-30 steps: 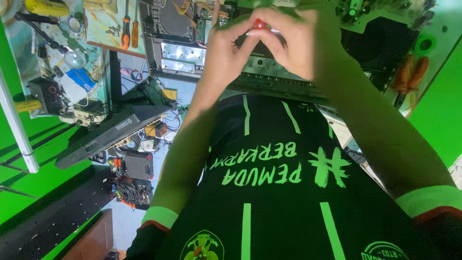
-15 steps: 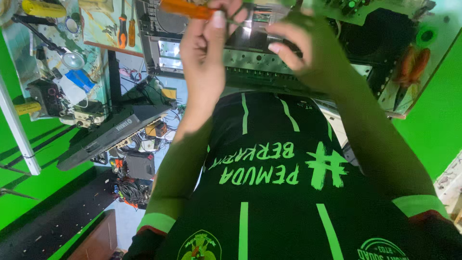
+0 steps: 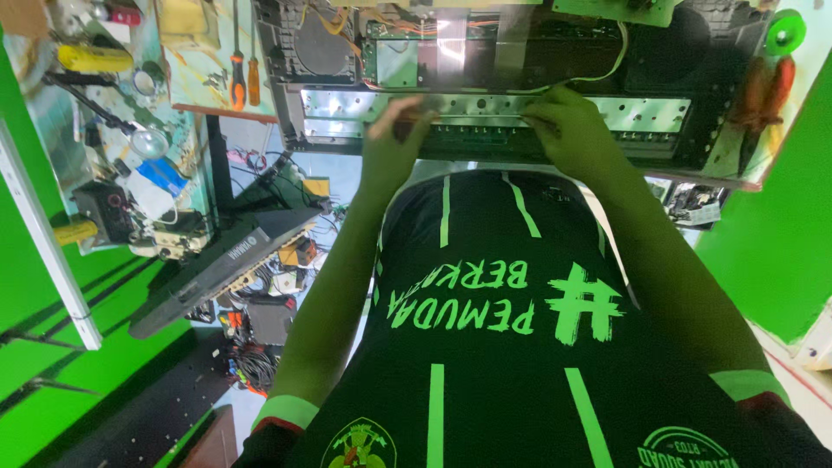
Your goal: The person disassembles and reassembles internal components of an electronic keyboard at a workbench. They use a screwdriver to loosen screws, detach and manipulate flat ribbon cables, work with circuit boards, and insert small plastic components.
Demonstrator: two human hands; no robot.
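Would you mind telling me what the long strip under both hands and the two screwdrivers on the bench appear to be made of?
The long strip looks like bare metal, likely steel or aluminium: silvery, reflective, with punched holes. The left hand and right hand rest on it. The two screwdrivers seem to have orange plastic handles, smooth and evenly coloured, and thin dark shafts, probably steel.

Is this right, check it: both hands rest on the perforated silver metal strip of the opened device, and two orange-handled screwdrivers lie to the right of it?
Wrong side. In the head view the two orange-handled screwdrivers lie to the left of the perforated silver metal strip; left hand and right hand do rest on it.
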